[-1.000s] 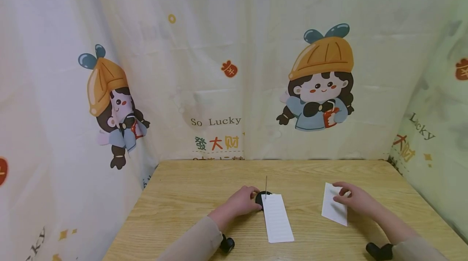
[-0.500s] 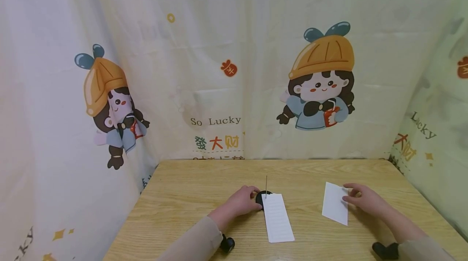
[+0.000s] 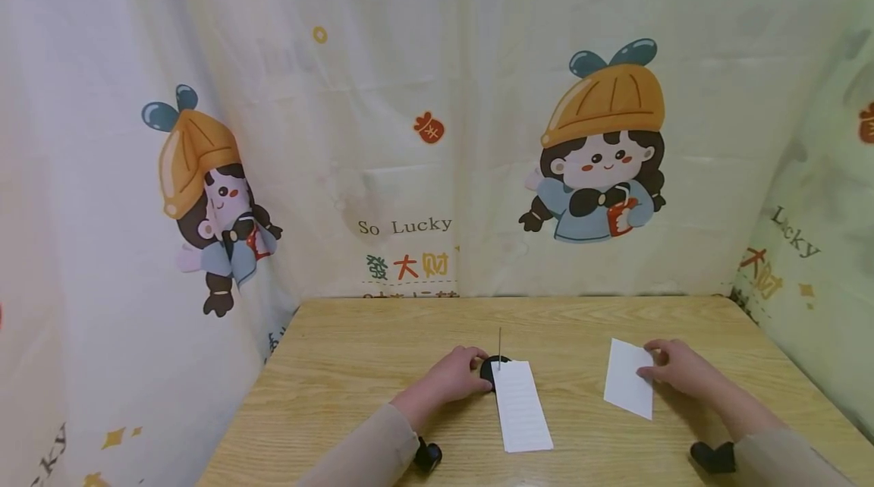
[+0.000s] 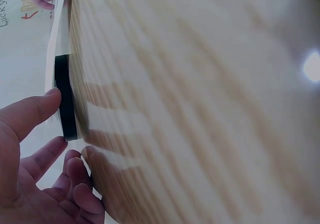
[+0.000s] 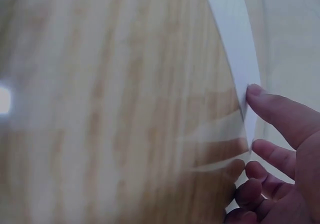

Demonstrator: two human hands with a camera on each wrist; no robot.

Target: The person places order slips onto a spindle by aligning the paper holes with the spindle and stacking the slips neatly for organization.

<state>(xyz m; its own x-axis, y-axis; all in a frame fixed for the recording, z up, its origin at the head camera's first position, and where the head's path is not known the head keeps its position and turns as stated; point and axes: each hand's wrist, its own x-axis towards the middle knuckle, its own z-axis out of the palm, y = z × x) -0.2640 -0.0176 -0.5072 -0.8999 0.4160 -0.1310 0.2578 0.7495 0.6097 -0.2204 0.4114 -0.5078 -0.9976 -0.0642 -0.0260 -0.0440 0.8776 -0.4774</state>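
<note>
In the head view my left hand [image 3: 454,377] grips the left edge of a receipt spike's round black base [image 3: 487,372], thumb and index finger spread along it. Its thin metal needle [image 3: 500,344] points straight up through the top of a white, faintly lined paper stack [image 3: 524,413], which lies toward me. The left wrist view shows the black disc [image 4: 65,99] edge-on between thumb and index fingertip. To the right, my right hand [image 3: 683,372] pinches the right edge of a single white sheet [image 3: 627,382]. In the right wrist view the thumb lies on this paper [image 5: 234,44], index fingertip at its lower corner.
A wooden table [image 3: 382,328] carries everything. A printed cloth [image 3: 382,130] hangs behind it and along both sides. Black wrist-worn devices sit under the left wrist [image 3: 428,457] and right wrist [image 3: 713,458].
My right hand has shifted from over the sheet to its right edge, and its fingertips now close on that edge. The left hand and the receipt spike have stayed in place.
</note>
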